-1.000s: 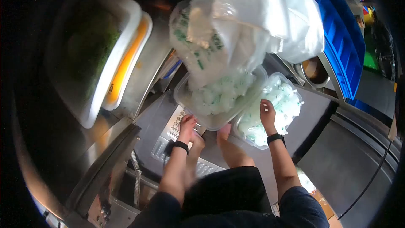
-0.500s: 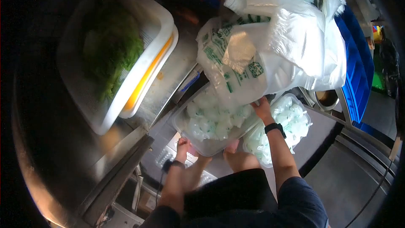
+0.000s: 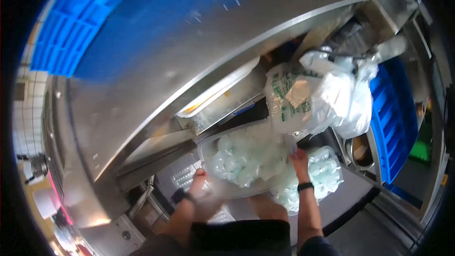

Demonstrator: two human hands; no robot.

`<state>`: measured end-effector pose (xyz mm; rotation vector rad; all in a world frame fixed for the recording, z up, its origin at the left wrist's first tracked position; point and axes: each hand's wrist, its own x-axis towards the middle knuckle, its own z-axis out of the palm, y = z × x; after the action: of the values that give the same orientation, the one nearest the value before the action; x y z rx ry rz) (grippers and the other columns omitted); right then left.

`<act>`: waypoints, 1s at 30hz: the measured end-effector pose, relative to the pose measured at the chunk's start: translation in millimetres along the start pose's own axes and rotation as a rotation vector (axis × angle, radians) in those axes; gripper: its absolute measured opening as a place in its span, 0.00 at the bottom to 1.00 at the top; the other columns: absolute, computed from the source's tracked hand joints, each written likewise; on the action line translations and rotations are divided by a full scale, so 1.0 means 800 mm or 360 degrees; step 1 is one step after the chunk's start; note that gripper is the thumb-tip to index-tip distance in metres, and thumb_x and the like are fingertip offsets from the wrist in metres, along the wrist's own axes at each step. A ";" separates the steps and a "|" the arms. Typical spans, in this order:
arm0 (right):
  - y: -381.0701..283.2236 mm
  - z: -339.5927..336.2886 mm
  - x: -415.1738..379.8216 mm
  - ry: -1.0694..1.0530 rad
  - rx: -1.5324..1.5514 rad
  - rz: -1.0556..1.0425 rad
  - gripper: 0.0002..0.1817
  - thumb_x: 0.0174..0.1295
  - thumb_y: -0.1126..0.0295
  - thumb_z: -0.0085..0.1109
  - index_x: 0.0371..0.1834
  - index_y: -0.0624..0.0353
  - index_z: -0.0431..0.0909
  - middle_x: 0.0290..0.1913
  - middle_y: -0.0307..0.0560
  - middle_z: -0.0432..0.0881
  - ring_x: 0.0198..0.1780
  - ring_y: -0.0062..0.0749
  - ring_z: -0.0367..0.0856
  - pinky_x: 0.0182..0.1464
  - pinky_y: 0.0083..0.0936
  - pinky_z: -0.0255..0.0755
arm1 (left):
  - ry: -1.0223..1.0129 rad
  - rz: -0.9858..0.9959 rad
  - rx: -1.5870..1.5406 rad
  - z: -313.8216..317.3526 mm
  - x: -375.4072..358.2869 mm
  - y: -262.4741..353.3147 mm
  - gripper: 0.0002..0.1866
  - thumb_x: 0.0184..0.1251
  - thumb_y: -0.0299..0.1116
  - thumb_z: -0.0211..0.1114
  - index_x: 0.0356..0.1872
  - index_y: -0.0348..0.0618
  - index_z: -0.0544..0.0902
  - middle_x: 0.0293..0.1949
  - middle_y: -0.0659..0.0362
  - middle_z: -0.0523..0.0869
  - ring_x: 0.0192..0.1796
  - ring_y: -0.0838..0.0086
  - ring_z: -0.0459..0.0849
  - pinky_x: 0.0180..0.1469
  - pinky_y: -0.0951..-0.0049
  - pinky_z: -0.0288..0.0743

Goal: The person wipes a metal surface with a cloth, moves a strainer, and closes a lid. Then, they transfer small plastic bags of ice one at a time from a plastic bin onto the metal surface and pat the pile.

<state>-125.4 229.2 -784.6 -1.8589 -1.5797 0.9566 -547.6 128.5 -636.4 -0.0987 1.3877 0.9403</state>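
Observation:
A clear plastic tub (image 3: 222, 188) holds several small knotted plastic bags (image 3: 239, 159) with pale contents that I cannot make out. My left hand (image 3: 199, 181) is closed on the tub's near left edge. My right hand (image 3: 298, 160) grips the tub's right edge, its fingertips partly blurred. Under and to the right of it sits a second tub with similar small bags (image 3: 324, 175). Just beyond my right hand hangs a bunch of white plastic bags (image 3: 327, 99) with green print.
A steel counter (image 3: 189, 52) juts over the left and top, with a blue crate (image 3: 71, 23) at its far left. Another blue crate (image 3: 393, 118) stands upright on the right, beside a round metal pot (image 3: 362, 154). A white container edge (image 3: 222, 87) shows below the counter.
My view has lifted and swung, bringing the counter and left blue crate in; the basket of greens is now mostly hidden. Both hands remain at the tub, and the right hand now grips its side.

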 end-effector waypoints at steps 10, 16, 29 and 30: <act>-0.308 -0.222 -0.112 0.0003 0.0464 0.0466 0.12 0.45 0.77 0.67 0.33 0.63 0.74 0.28 0.34 0.73 0.31 0.17 0.69 0.34 0.16 0.63 | 0.0043 0.0316 0.0637 -0.018 -0.241 0.057 0.02 0.54 0.24 0.57 0.28 0.43 0.76 0.23 0.66 0.76 0.26 0.81 0.74 0.28 0.77 0.69; -0.447 -0.384 -0.177 0.0292 0.0530 0.0578 0.07 0.49 0.75 0.65 0.29 0.63 0.75 0.25 0.34 0.75 0.27 0.15 0.70 0.31 0.15 0.64 | 0.0006 0.0488 0.0965 0.053 -0.366 0.148 0.05 0.53 0.29 0.61 0.31 0.42 0.80 0.26 0.65 0.80 0.29 0.80 0.77 0.30 0.76 0.70; -0.724 -0.622 -0.168 0.0289 0.0834 -0.0154 0.12 0.55 0.74 0.58 0.18 0.52 0.67 0.18 0.28 0.68 0.20 0.11 0.60 0.25 0.12 0.55 | -0.0069 0.1074 0.0488 0.242 -0.621 0.405 0.16 0.43 0.30 0.71 0.13 0.45 0.68 0.13 0.68 0.68 0.16 0.85 0.64 0.17 0.80 0.57; -0.742 -0.622 -0.153 0.0297 0.0800 -0.0204 0.13 0.56 0.74 0.59 0.18 0.51 0.66 0.18 0.27 0.67 0.21 0.11 0.60 0.26 0.12 0.55 | -0.0034 0.1146 0.0428 0.240 -0.627 0.416 0.16 0.44 0.29 0.70 0.13 0.46 0.68 0.13 0.69 0.68 0.16 0.86 0.64 0.16 0.80 0.56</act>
<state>-110.7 250.1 -0.8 -1.4334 -1.1943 0.9812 -547.4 201.9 -8.9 0.6510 1.5417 1.3167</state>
